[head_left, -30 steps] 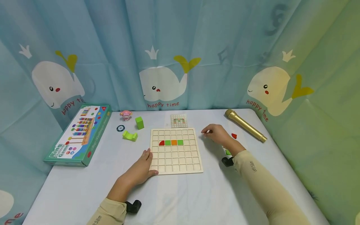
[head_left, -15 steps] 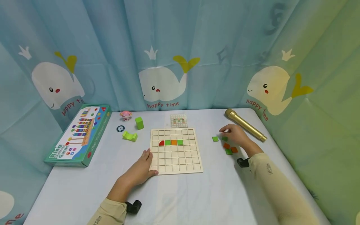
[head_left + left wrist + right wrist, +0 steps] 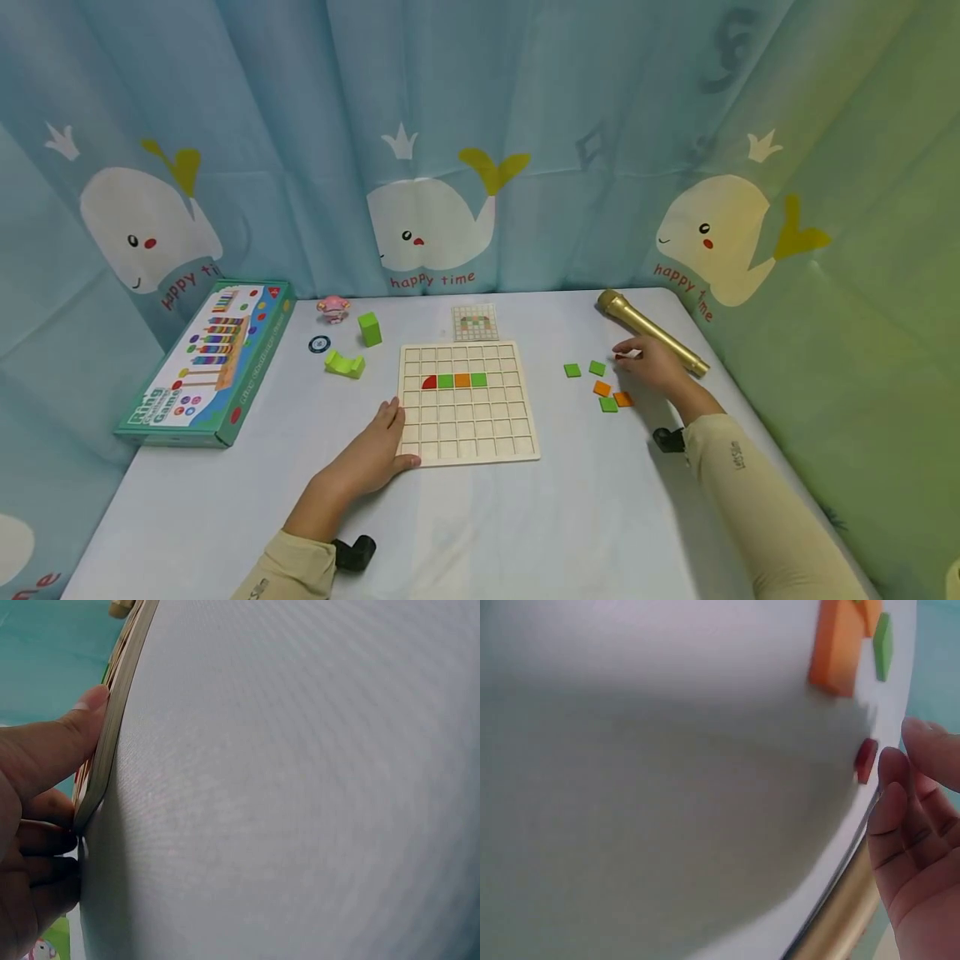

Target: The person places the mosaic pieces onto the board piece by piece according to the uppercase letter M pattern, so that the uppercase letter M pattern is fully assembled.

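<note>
A square wooden grid board [image 3: 468, 425] lies on the table, with a row holding a red quarter-round tile [image 3: 430, 382], two green tiles and one orange tile [image 3: 462, 381]. My left hand [image 3: 375, 450] rests at its near left corner, thumb on the front edge and straight fingers along the left side. Over on the right, my right hand [image 3: 654, 371] hovers above a loose red tile [image 3: 866, 760]. In the right wrist view its fingers are loosely bent beside that tile, which sits on the tabletop apart from them.
Loose green tiles [image 3: 572, 370] and orange tiles [image 3: 623, 400] lie left of my right hand. A gold microphone [image 3: 652, 332] is behind it. Beyond the board is a pattern card [image 3: 475, 322]. Green blocks [image 3: 370, 329], a pink figurine [image 3: 333, 309], a round chip [image 3: 319, 344] and a game box [image 3: 210, 367] stand left.
My right hand has moved right from beside the board, past the green and orange tiles, to the red tile. My left hand stays at the board's corner.
</note>
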`<state>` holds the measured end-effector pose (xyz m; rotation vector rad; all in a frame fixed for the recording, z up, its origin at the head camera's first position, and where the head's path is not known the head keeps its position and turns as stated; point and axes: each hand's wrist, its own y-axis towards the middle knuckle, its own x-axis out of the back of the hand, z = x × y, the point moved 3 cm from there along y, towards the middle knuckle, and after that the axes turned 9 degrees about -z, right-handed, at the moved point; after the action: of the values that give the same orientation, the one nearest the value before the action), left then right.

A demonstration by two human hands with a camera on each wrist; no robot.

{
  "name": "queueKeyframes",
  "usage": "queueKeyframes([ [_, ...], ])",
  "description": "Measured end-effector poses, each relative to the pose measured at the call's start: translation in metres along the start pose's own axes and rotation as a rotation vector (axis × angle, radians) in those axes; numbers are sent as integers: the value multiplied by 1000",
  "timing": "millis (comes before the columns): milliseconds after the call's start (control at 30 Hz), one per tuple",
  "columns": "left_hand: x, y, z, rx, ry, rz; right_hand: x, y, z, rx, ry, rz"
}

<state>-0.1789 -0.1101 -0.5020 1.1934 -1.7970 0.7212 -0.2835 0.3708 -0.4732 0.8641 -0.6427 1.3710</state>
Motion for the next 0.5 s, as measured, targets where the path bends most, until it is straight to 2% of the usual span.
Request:
queueKeyframes([
  [233,-1,-1,-1,13,-13,-5,-4,-1,-11,-26,-52,24],
  [500,0,-1,0,8,-9,-11,-6,4,-9,-38,-118,77],
])
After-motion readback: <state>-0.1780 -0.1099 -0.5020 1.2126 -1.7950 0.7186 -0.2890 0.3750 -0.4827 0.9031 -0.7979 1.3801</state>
